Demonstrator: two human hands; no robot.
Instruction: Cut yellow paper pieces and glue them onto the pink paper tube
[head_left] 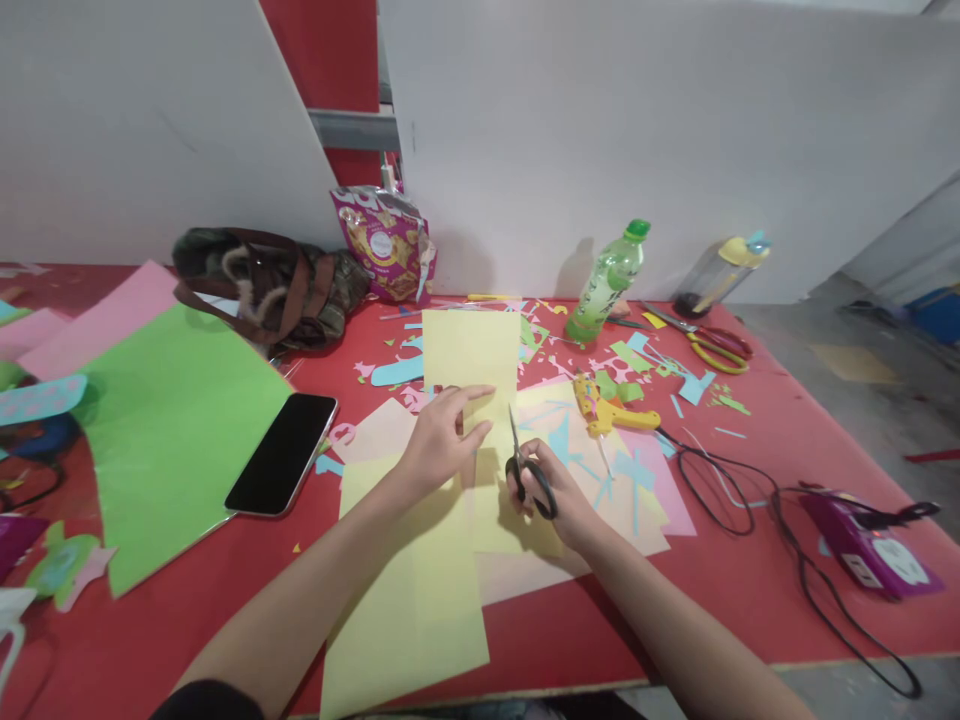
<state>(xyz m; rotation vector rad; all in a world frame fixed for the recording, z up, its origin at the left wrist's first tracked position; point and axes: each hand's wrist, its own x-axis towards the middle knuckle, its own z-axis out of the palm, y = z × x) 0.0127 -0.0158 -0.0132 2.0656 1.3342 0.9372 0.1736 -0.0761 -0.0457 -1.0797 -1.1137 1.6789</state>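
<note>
My left hand (450, 430) grips a pale yellow sheet of paper (471, 345) by its left side, with thumb and forefinger lying across the front. The other fingers are partly hidden. In my right hand (553, 490) is a pair of black-handled scissors (538, 480), fingers through the loops. The blades point away from me, beside the sheet's right edge; whether they touch it I cannot tell. Beneath both hands lie more yellow sheets (409, 600) and pale pink paper, some under my left forearm.
A phone (282, 455) rests on green card (172, 400) at left. To the right are a yellow glue gun (611, 408), a purple power strip (870, 550) with cable, and red-and-yellow-handled shears (716, 345). Behind stand a green bottle (607, 285), snack bag (386, 245) and clear cup (720, 275). Scraps litter the red table.
</note>
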